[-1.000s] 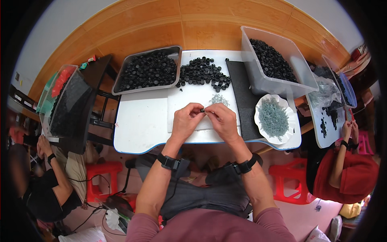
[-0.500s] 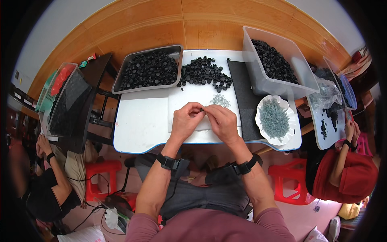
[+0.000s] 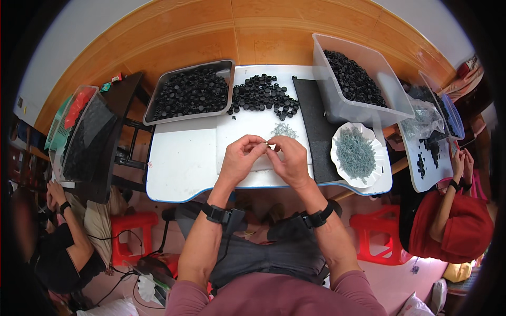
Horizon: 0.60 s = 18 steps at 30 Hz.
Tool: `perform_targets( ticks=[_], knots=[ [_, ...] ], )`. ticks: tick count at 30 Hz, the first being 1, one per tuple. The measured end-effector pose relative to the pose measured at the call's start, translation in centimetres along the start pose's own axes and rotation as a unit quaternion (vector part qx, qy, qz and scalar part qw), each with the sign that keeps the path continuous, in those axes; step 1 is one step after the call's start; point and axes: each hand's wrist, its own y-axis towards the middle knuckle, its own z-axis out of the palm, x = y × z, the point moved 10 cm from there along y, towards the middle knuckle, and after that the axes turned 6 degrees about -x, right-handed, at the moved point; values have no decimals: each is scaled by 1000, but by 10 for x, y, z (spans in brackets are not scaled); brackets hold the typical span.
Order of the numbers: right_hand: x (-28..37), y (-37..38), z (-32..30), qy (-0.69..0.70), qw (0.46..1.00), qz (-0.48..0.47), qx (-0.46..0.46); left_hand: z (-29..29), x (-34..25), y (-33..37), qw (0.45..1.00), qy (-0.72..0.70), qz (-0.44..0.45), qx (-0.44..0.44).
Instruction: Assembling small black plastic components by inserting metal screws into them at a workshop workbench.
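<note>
Over the near part of the white table (image 3: 182, 168), my left hand (image 3: 240, 159) and my right hand (image 3: 291, 160) meet at their fingertips. Thumbs and forefingers of both are pinched together around a tiny part, too small to name. Just beyond my right hand lies a small heap of thin, pale grey-green pieces (image 3: 283, 130). Farther back, many small round black caps (image 3: 266, 95) are spread loose on the white surface. To the right, a white fluted dish (image 3: 335, 158) holds a large pile of the same thin pieces.
A metal tray (image 3: 153, 113) of black caps stands at the back left. A clear plastic bin (image 3: 363, 111) of black parts stands back right, beside a black mat (image 3: 316, 126). People work at side tables left and right. Red stools (image 3: 377, 224) flank me.
My fingertips have shifted around the small part; a pale spot shows between them where a dark one showed before. The whole view has shifted slightly.
</note>
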Motion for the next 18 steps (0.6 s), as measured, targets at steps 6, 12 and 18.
perform_targets(
  ticks=[6,12,18],
  knots=[
    [-3,0,-2,44,998,33,0,-4,4,0,1000,25,7,3],
    [-16,-4,0,108,986,127,25,-3,7,0,1000,15,15,8],
    [-29,-9,-20,98,976,190,-46,-2,-8,15,999,38,-11,-16]
  ],
)
